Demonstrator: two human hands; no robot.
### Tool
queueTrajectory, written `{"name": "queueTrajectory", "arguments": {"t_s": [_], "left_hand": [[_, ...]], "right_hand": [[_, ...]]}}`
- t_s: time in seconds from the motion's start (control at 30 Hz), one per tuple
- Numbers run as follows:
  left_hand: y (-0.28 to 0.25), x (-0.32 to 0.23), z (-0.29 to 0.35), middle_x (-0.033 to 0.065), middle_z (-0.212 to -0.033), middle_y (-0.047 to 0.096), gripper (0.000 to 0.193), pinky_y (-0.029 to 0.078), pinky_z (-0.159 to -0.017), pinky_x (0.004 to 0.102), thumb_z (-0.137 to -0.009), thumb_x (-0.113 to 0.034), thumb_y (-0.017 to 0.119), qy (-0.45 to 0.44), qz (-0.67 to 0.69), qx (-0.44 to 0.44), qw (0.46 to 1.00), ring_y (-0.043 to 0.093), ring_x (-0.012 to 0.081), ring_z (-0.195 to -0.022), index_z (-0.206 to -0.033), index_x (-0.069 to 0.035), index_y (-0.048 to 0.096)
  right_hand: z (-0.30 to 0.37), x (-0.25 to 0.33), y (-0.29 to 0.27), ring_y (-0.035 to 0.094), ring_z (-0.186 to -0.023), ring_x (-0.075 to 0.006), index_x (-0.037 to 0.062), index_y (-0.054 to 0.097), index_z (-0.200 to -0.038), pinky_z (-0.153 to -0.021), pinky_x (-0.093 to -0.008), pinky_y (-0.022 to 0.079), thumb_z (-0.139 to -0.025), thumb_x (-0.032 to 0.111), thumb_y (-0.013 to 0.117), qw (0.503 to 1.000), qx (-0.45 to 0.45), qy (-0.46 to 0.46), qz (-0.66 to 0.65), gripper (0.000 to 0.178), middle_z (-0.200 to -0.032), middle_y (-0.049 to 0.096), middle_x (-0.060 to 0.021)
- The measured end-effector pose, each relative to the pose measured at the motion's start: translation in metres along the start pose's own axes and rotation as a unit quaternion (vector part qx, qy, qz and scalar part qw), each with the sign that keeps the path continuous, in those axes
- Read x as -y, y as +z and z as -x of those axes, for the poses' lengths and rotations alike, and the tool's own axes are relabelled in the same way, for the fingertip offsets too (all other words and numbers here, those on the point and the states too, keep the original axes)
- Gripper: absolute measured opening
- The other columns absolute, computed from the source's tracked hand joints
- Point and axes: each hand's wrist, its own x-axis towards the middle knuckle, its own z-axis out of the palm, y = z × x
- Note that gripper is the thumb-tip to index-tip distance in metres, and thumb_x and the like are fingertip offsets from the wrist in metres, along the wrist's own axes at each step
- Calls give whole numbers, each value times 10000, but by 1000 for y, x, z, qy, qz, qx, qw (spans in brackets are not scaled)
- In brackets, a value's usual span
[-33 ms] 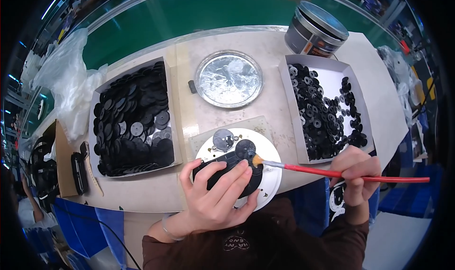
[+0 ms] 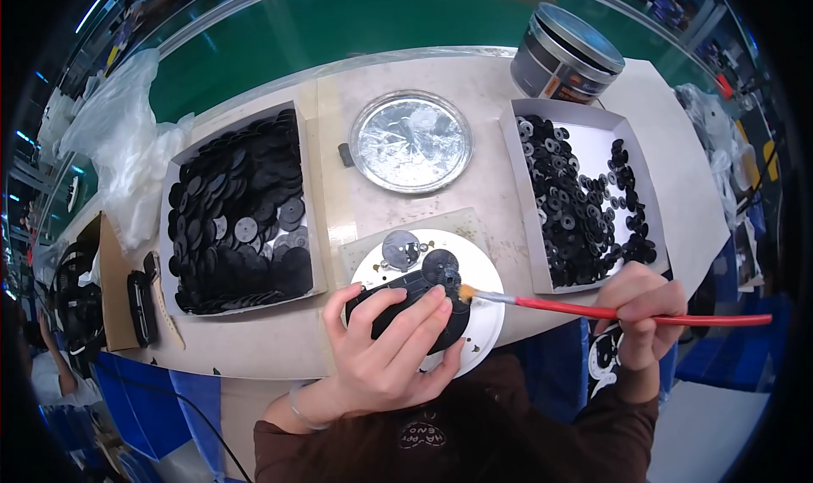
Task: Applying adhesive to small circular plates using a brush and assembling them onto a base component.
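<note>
"What's on the pale table (image 2: pixel 495 169)?"
"Left box (image 2: pixel 312 203) of black discs (image 2: pixel 246 182), right box (image 2: pixel 600 136) of small wheels (image 2: pixel 566 208), silver dish (image 2: pixel 411 144) between; green surface (image 2: pixel 356 13) beyond."
"Hands?"
"Left hand (image 2: pixel 381 356) clasps the black part (image 2: pixel 457 320) on the white plate (image 2: pixel 489 318); right hand (image 2: pixel 642 309) pinches the brush (image 2: pixel 555 305)."

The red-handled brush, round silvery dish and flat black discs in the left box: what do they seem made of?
Red-handled brush: glossy handle, painted wood or plastic; shiny collar, probably metal; yellowish bristles, fibre unclear.
Round silvery dish: mirror-like glints suggest metal or foil.
Flat black discs: dull sheen and uniform shapes suggest moulded plastic.
</note>
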Motion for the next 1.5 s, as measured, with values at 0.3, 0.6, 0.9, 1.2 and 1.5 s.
{"name": "queueTrajectory", "arguments": {"t_s": [0.3, 0.6, 0.9, 1.2, 1.5], "left_hand": [[2, 1, -1, -19, -944, 637, 324, 310, -858, 385, -551, -214, 721, 16, 14, -11, 1000, 499, 199, -882, -848, -106, 648], [3, 4, 3, 10, -914, 633, 313, 316, -856, 384, -553, -190, 721, 24, 36, -38, 998, 501, 216, -859, -839, -87, 644], [-14, -9, 6, 57, -987, 480, 288, 271, -798, 416, -627, -262, 707, 51, -92, 11, 994, 401, 248, -951, -808, -65, 599], [-34, 26, -100, 96, -904, 496, 206, 331, -761, 385, -665, -212, 687, 36, -118, 38, 992, 442, 271, -897, -793, -60, 634], [29, 274, -197, 132, -842, 541, 272, 434, -688, 448, -773, -306, 586, 29, -412, 53, 909, 528, 329, -846, -757, -39, 635]], "right_hand": [[-33, -24, 18, 569, -662, -123, -21, 473, -1005, -386, -168, 421, -925, 117, 394, 975, -163, 148, -42, 178, -815, 569, -140], [-25, -35, -5, 600, -661, -114, 3, 523, -1011, -352, -155, 376, -939, 298, 383, 941, -114, 304, -91, 334, -756, 624, -108], [38, -6, -40, 551, -779, -71, 43, 505, -1141, -612, -187, 426, -937, 224, 397, 920, -61, 373, 105, 293, -870, 612, -30], [148, 29, -97, 629, -715, -126, -3, 616, -1007, -592, -208, 482, -807, 145, 579, 883, 126, 444, -85, 251, -841, 660, -92], [354, -92, -97, 604, -602, -111, 2, 604, -992, -512, -235, 491, -837, 303, 568, 612, -162, 774, 35, 341, -733, 631, -52]]}}
